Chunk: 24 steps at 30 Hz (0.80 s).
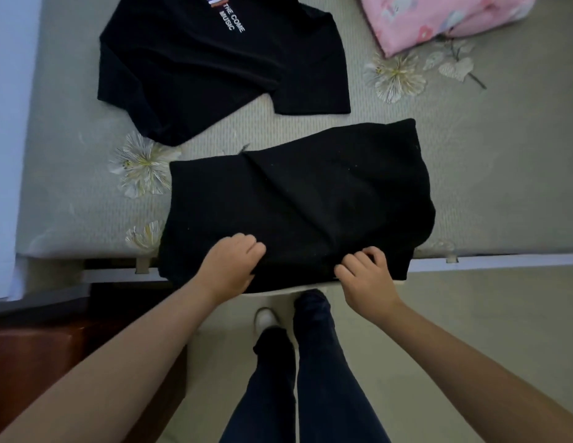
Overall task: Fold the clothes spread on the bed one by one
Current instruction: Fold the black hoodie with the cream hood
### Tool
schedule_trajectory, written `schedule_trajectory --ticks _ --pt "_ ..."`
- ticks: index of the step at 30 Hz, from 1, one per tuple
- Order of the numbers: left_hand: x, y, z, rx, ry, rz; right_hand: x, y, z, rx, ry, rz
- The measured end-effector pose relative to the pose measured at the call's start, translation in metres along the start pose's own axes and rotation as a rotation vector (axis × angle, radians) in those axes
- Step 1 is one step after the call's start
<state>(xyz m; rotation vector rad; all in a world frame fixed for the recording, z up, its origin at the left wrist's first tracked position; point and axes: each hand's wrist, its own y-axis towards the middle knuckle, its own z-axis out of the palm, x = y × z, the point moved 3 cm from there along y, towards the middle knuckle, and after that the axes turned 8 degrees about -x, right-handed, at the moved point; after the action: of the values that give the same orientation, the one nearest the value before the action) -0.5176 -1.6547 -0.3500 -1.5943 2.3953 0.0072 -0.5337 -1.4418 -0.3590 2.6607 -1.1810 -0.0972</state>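
Two black garments (298,199) on a grey-green flowered sheet (470,174); pink printed bundle (438,17).

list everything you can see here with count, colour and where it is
black garment: 1, black, partly folded at the near edge of the bed, hanging slightly over it
black t-shirt: 1, black with white lettering and a striped mark, spread flat farther back on the bed
pink bedding: 1, pink with a pale print, top right on the bed
bed sheet: 1, grey-green with pale flower prints, covering the bed
left hand: 1, gripping the near edge of the black garment
right hand: 1, gripping the same edge, to the right
legs: 2, in dark trousers, on the floor below
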Motion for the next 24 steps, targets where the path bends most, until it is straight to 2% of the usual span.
schedule_trajectory --ticks 4,6,8,10,13,16,21,24 --pt "-0.011 -0.013 0.049 0.038 0.044 -0.070 0.007 -0.025 0.034 0.306 -0.087 0.001" --pt "-0.013 -0.014 0.068 0.054 0.062 -0.126 0.008 -0.032 0.047 0.380 -0.072 0.077" --pt "-0.011 -0.013 0.082 0.125 0.067 -0.221 0.008 -0.034 0.054 0.319 -0.003 0.197" --pt "-0.008 -0.014 0.086 0.156 0.002 -0.292 0.007 -0.037 0.052 0.181 0.107 0.301" --pt "-0.001 -0.015 0.066 0.049 -0.163 -0.348 -0.003 -0.033 0.038 -0.035 0.202 0.376" --pt "0.013 -0.011 0.039 -0.059 -0.309 -0.353 -0.027 -0.004 0.017 -0.151 0.243 0.368" --pt "0.038 0.012 0.015 0.043 -0.565 -0.438 -0.080 0.074 0.004 -0.143 0.197 0.331" --pt "0.060 0.032 0.003 -0.123 -0.484 -0.527 -0.104 0.108 0.011 -0.035 0.147 0.315"
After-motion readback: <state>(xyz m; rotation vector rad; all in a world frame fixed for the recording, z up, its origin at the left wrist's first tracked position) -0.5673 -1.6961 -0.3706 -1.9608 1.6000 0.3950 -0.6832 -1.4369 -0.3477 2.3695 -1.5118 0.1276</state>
